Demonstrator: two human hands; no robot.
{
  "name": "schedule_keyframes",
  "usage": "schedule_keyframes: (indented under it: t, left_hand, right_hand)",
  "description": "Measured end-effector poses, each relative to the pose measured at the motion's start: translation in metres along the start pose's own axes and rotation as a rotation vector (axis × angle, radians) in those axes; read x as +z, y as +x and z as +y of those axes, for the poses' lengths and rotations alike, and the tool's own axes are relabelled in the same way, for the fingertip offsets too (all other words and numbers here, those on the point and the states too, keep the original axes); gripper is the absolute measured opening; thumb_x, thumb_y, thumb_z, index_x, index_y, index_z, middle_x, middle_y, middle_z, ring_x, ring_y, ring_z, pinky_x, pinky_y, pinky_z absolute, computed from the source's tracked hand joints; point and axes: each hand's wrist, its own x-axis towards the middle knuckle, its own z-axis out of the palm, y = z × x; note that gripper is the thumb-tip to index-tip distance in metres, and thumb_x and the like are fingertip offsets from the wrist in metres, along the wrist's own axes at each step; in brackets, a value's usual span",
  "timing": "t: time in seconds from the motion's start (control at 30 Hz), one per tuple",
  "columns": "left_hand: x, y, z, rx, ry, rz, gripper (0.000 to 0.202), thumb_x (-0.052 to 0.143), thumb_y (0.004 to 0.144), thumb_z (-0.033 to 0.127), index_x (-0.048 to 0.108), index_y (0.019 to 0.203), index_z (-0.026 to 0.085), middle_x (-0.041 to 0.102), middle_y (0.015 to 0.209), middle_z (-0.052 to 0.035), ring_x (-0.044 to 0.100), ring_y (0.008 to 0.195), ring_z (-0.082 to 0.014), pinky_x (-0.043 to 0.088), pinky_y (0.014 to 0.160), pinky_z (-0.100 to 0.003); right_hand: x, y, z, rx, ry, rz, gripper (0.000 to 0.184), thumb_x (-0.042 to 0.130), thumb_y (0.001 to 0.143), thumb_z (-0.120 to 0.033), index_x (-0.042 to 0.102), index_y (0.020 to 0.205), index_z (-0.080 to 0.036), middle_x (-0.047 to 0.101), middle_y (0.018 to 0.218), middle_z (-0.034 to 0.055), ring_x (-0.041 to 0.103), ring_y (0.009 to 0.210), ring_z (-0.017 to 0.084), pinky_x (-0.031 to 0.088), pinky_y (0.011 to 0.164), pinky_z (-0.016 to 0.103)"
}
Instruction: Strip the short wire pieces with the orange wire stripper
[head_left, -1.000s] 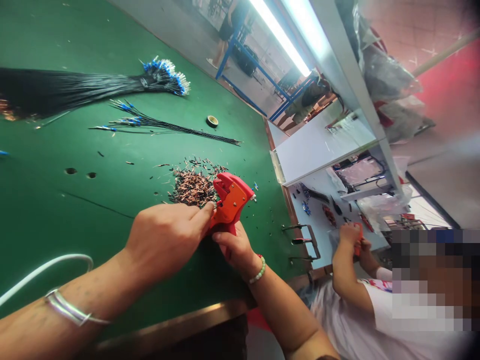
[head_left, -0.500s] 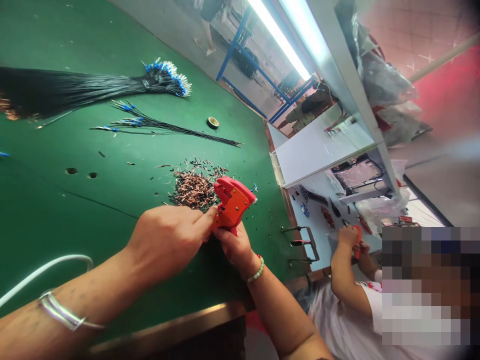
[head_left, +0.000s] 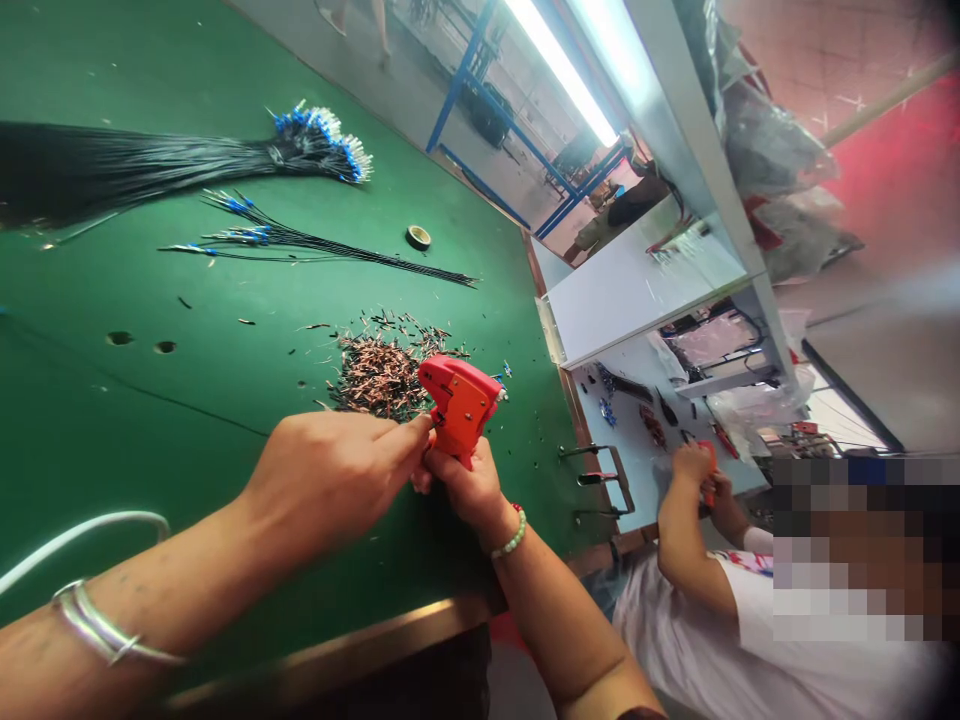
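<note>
My right hand [head_left: 469,485] is wrapped round the handles of a red and orange wire stripper [head_left: 463,405]. My left hand [head_left: 330,470] is closed in a pinch, its fingertips right at the stripper's jaw side. A thin black wire [head_left: 187,395] runs out from behind my left hand toward the left edge; its end at the fingertips is hidden. Just behind the stripper lies a heap of copper and black wire scraps [head_left: 379,375] on the green table [head_left: 225,460].
Farther back lie a thick bundle of black wires [head_left: 187,160] with blue and silver ends, a smaller wire bunch [head_left: 337,250] and a tape roll [head_left: 418,237]. A white cable [head_left: 90,535] curves at the left. A co-worker [head_left: 697,570] holds an orange tool at the adjoining bench.
The view has shifted slightly, so the table things sit a little further left. The stripper has tilted a bit, still in my right hand, with my left fingertips still beside its jaws.
</note>
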Motion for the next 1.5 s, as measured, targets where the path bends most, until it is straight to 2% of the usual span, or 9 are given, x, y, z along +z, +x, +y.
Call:
schedule_keyframes:
  t: [0.13, 0.5, 0.57, 0.7, 0.87, 0.97, 1.17, 1.33, 1.5]
  left_hand:
    - [0.003, -0.001, 0.0, -0.034, -0.014, 0.02, 0.028, 0.048, 0.101, 0.028, 0.074, 0.092, 0.02, 0.072, 0.063, 0.0013, 0.062, 0.048, -0.0158, 0.034, 0.045, -0.03]
    - [0.007, -0.003, 0.0, -0.065, -0.042, 0.008, 0.034, 0.045, 0.103, 0.032, 0.076, 0.091, 0.022, 0.076, 0.07, 0.0006, 0.067, 0.051, -0.0156, 0.039, 0.045, -0.029]
    - [0.009, -0.005, -0.001, -0.069, -0.043, -0.005, 0.034, 0.046, 0.103, 0.032, 0.076, 0.091, 0.022, 0.078, 0.074, -0.0004, 0.069, 0.053, -0.0163, 0.041, 0.046, -0.029]
    - [0.013, -0.008, -0.007, -0.111, -0.047, -0.019, 0.029, 0.049, 0.102, 0.033, 0.076, 0.1, 0.022, 0.08, 0.085, -0.0016, 0.073, 0.061, -0.0193, 0.046, 0.05, -0.029]
    - [0.016, -0.01, -0.021, -0.221, -0.111, -0.012, 0.03, 0.051, 0.101, 0.034, 0.073, 0.119, 0.024, 0.079, 0.107, -0.005, 0.077, 0.088, -0.0229, 0.055, 0.068, -0.031]
    - [0.015, -0.009, -0.029, -0.249, -0.144, -0.024, 0.029, 0.053, 0.1, 0.034, 0.072, 0.122, 0.027, 0.079, 0.105, -0.004, 0.074, 0.086, -0.02, 0.053, 0.069, -0.029]
    - [0.009, -0.006, -0.032, -0.238, -0.158, -0.018, 0.026, 0.058, 0.099, 0.03, 0.072, 0.12, 0.025, 0.064, 0.079, 0.0016, 0.057, 0.062, -0.009, 0.042, 0.058, -0.022]
    - [0.008, -0.005, -0.03, -0.238, -0.168, 0.02, 0.02, 0.06, 0.098, 0.027, 0.073, 0.114, 0.026, 0.059, 0.076, 0.0037, 0.053, 0.06, -0.0064, 0.042, 0.058, -0.02]
    - [0.003, -0.002, -0.031, -0.243, -0.209, -0.04, 0.017, 0.059, 0.098, 0.026, 0.071, 0.109, 0.025, 0.06, 0.078, 0.0028, 0.055, 0.062, -0.0075, 0.044, 0.06, -0.02]
  right_hand:
    - [-0.001, -0.002, 0.001, -0.009, 0.008, 0.012, 0.041, 0.072, 0.087, -0.05, 0.06, 0.068, -0.015, 0.056, 0.057, 0.0002, 0.053, 0.05, 0.011, 0.044, 0.051, 0.025]
    - [0.008, -0.001, -0.01, 0.063, -0.005, 0.107, 0.053, 0.075, 0.079, -0.063, 0.051, 0.063, -0.018, 0.045, 0.045, -0.0055, 0.04, 0.037, 0.007, 0.033, 0.039, 0.023]
    - [0.007, -0.002, -0.009, 0.066, 0.001, 0.119, 0.05, 0.075, 0.08, -0.061, 0.055, 0.068, -0.017, 0.046, 0.046, -0.0055, 0.041, 0.038, 0.007, 0.034, 0.04, 0.023]
    - [-0.002, -0.002, -0.013, 0.047, 0.098, 0.11, 0.045, 0.074, 0.083, -0.057, 0.061, 0.097, -0.016, 0.055, 0.058, -0.0041, 0.051, 0.047, 0.011, 0.044, 0.048, 0.025]
    - [-0.018, -0.003, -0.028, 0.031, 0.224, 0.02, 0.046, 0.076, 0.084, -0.051, 0.064, 0.111, -0.016, 0.069, 0.088, 0.0059, 0.066, 0.074, 0.018, 0.055, 0.074, 0.035]
    - [-0.026, -0.004, -0.032, 0.029, 0.277, -0.053, 0.048, 0.08, 0.082, -0.039, 0.066, 0.122, -0.015, 0.068, 0.101, 0.008, 0.067, 0.085, 0.02, 0.056, 0.084, 0.039]
    - [-0.029, -0.004, -0.03, 0.098, 0.368, -0.235, 0.054, 0.08, 0.085, -0.03, 0.061, 0.134, -0.016, 0.067, 0.104, 0.0072, 0.068, 0.088, 0.019, 0.057, 0.084, 0.038]
    - [-0.027, -0.005, -0.028, 0.142, 0.36, -0.3, 0.055, 0.082, 0.084, -0.03, 0.062, 0.133, -0.014, 0.066, 0.106, 0.0082, 0.067, 0.09, 0.018, 0.057, 0.084, 0.035]
    - [-0.026, -0.005, -0.027, 0.173, 0.292, -0.338, 0.054, 0.081, 0.085, -0.037, 0.063, 0.131, -0.013, 0.067, 0.098, 0.0071, 0.066, 0.084, 0.017, 0.058, 0.072, 0.031]
